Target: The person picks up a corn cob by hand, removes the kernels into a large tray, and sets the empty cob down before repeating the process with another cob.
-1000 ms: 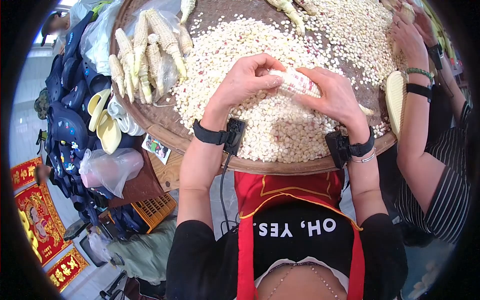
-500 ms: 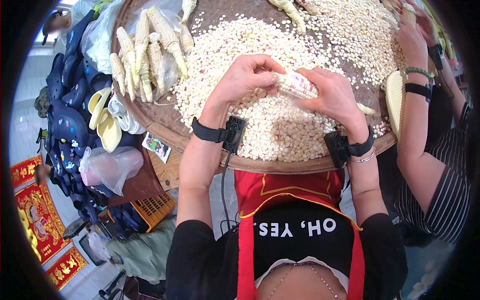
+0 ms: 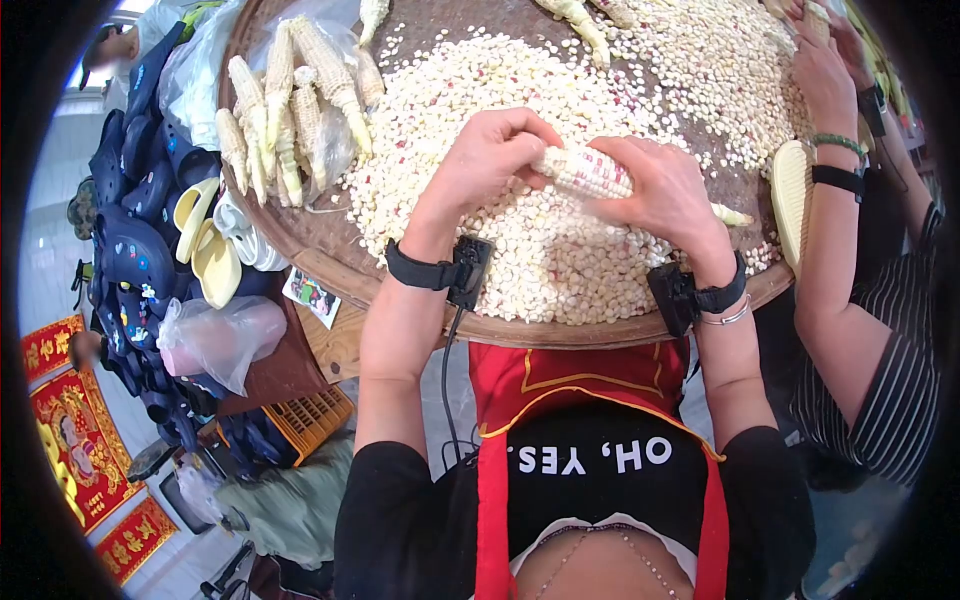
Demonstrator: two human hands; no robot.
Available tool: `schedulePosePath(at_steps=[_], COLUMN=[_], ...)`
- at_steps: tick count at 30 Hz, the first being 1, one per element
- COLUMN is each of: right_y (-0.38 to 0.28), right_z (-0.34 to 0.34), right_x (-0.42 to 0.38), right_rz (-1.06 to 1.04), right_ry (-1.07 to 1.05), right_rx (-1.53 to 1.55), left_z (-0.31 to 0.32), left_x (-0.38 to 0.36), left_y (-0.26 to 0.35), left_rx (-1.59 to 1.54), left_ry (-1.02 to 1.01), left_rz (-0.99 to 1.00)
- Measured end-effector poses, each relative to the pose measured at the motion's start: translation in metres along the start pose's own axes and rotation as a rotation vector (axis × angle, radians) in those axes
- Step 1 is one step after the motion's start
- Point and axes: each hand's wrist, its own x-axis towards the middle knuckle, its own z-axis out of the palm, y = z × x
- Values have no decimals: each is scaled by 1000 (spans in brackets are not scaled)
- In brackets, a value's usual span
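Between my two hands, above a heap of loose corn kernels, is a pale corn cob with some red-purple kernels. My right hand wraps round its right end, fingers over the top. At the cob's left end my left hand is closed, with thumb and fingers pressed against it. Whether loose kernels are inside the left hand is hidden. The kernels lie spread over a large round wooden tray with a raised rim.
Stripped cobs lie on a plastic bag at the tray's left. Another person's hand holds a cob at upper right. A cream slipper leans at the right rim. Dark blue clogs are piled at left, near a bagged pink object.
My left hand has shifted slightly, its fingertips a little lower and to the left along the cob's end. My right hand keeps its hold on the cob.
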Motion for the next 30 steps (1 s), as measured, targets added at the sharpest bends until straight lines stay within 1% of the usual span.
schedulePosePath(at_steps=[2,4,5,7,11,13,14,16,19,26,28,29,30], right_y=[1,1,1,1,0,-1,0,4,3,3,3,1,-1], right_z=[0,-2,-2,-4,-7,-9,-7,-3,-3,-1,-1,-3,-6], right_x=[0,1,1,1,0,0,-1,-2,-2,-2,-1,0,0], right_rz=[-3,16,15,23,49,85,86,30,17,37,31,28,66], right_ry=[21,41,41,45,-1,-95,-94,-18,2,-15,-15,-14,-57], right_rx=[9,19,18,21,51,57,58,23,24,5,13,15,51], left_z=[-3,-2,-2,0,1,3,3,4,5,7,4,4,6], left_x=[1,-1,-2,-4,-4,-3,-3,-2,-1,0,0,-1,-1], left_y=[-2,1,2,3,5,2,1,0,-1,-4,-3,-2,-1], left_rx=[-37,-8,-8,-63,-52,-13,-12,14,50,94,-43,-41,-69], left_ry=[26,29,29,-63,-101,-111,-111,-91,-68,-18,-82,-79,-66], left_rz=[1,98,98,148,144,121,120,107,106,144,75,75,81])
